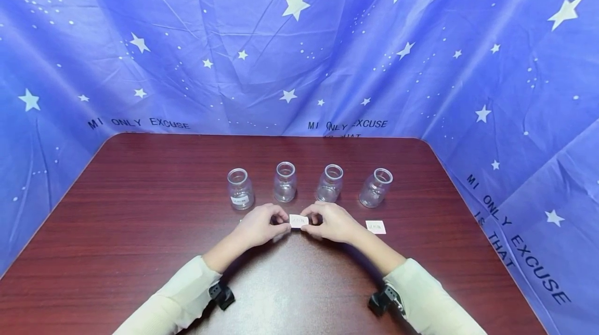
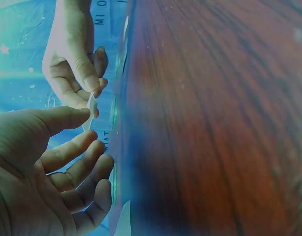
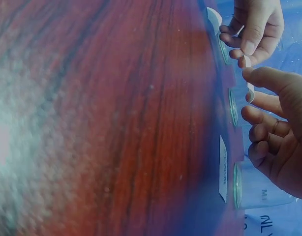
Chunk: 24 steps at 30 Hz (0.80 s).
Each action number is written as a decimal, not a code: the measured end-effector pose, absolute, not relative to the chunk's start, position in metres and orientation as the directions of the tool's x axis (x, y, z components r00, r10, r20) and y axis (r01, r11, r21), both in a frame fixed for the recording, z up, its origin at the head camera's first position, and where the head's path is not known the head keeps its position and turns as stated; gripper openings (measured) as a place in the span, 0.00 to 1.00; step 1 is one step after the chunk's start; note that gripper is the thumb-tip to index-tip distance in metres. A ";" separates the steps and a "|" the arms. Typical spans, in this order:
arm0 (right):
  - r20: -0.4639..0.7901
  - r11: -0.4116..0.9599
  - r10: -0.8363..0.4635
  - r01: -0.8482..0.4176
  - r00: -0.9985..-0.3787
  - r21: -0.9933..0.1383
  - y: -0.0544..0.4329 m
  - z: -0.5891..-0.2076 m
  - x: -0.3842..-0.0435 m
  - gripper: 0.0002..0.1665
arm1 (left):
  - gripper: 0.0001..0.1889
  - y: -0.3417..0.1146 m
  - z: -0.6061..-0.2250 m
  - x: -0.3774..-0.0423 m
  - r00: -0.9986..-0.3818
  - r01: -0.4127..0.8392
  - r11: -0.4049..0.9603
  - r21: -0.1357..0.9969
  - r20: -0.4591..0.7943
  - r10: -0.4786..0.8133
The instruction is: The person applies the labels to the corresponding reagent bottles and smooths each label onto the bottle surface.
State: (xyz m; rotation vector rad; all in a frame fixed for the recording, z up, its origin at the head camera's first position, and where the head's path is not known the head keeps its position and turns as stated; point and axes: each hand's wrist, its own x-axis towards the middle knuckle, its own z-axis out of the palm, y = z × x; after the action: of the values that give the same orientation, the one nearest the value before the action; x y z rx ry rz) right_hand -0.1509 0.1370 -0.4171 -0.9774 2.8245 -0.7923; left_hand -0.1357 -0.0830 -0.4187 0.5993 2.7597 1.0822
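Observation:
Between my two hands is a small white paper label (image 1: 298, 220) with handwriting on it, held just above the table. My left hand (image 1: 262, 224) pinches its left edge with thumb and forefinger. On the opposite edge, the thumb and forefinger of my right hand (image 1: 333, 222) pinch it too. In the right wrist view the label (image 3: 251, 91) looks slightly bent. Behind the hands stand upright glass jars: the leftmost jar (image 1: 237, 184) bears a similar label, followed by a second jar (image 1: 285, 183), a third jar (image 1: 329, 184) and a rightmost jar (image 1: 376, 188).
Another written label (image 1: 375, 227) lies on the dark red wooden table (image 1: 154, 210), right of my right hand. A white scrap peeks out behind my left hand, mostly hidden. A blue star-patterned curtain (image 1: 262, 80) hangs along the table's back and sides.

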 end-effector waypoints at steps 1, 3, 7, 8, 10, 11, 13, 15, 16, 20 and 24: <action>0.118 0.669 -0.586 -0.560 -0.802 -0.489 0.137 -0.417 -0.151 0.13 | 0.06 -0.083 -0.419 -0.136 -0.909 0.326 0.654 0.683 0.038 0.415; 0.120 0.667 -0.580 -0.554 -0.806 -0.499 0.137 -0.417 -0.150 0.13 | 0.05 -0.084 -0.419 -0.136 -0.899 0.340 0.630 0.698 0.044 0.437; 0.121 0.671 -0.572 -0.547 -0.811 -0.501 0.137 -0.418 -0.149 0.14 | 0.03 -0.085 -0.421 -0.135 -0.881 0.341 0.578 0.741 0.038 0.472; 0.121 0.671 -0.570 -0.545 -0.813 -0.503 0.137 -0.418 -0.149 0.14 | 0.03 -0.085 -0.421 -0.135 -0.879 0.332 0.567 0.754 0.029 0.476; 0.120 0.672 -0.567 -0.541 -0.815 -0.506 0.137 -0.418 -0.149 0.13 | 0.03 -0.085 -0.421 -0.135 -0.877 0.305 0.545 0.781 0.006 0.481; 0.120 0.670 -0.565 -0.539 -0.816 -0.510 0.137 -0.418 -0.149 0.13 | 0.03 -0.085 -0.421 -0.134 -0.876 0.286 0.532 0.797 -0.007 0.483; 0.117 0.669 -0.561 -0.532 -0.819 -0.518 0.137 -0.418 -0.149 0.13 | 0.04 -0.084 -0.421 -0.134 -0.878 0.255 0.520 0.815 -0.031 0.478; 0.117 0.668 -0.558 -0.528 -0.822 -0.524 0.137 -0.418 -0.149 0.13 | 0.04 -0.083 -0.422 -0.134 -0.883 0.235 0.512 0.826 -0.039 0.468; 0.118 0.667 -0.555 -0.525 -0.823 -0.528 0.137 -0.418 -0.149 0.14 | 0.04 -0.083 -0.422 -0.134 -0.887 0.230 0.510 0.829 -0.037 0.461; 0.151 0.656 -0.536 -0.522 -0.831 -0.544 0.137 -0.417 -0.148 0.18 | 0.03 -0.082 -0.422 -0.135 -0.905 0.226 0.519 0.824 -0.019 0.425; 0.205 0.647 -0.509 -0.528 -0.836 -0.550 0.137 -0.416 -0.147 0.19 | 0.04 -0.081 -0.422 -0.136 -0.916 0.218 0.529 0.820 -0.016 0.402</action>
State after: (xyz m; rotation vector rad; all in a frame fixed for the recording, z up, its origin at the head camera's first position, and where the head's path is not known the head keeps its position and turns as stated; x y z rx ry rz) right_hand -0.1470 0.1370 -0.4162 -0.9071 2.8798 -0.9785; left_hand -0.1364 -0.0814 -0.4218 0.5269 2.5643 1.3324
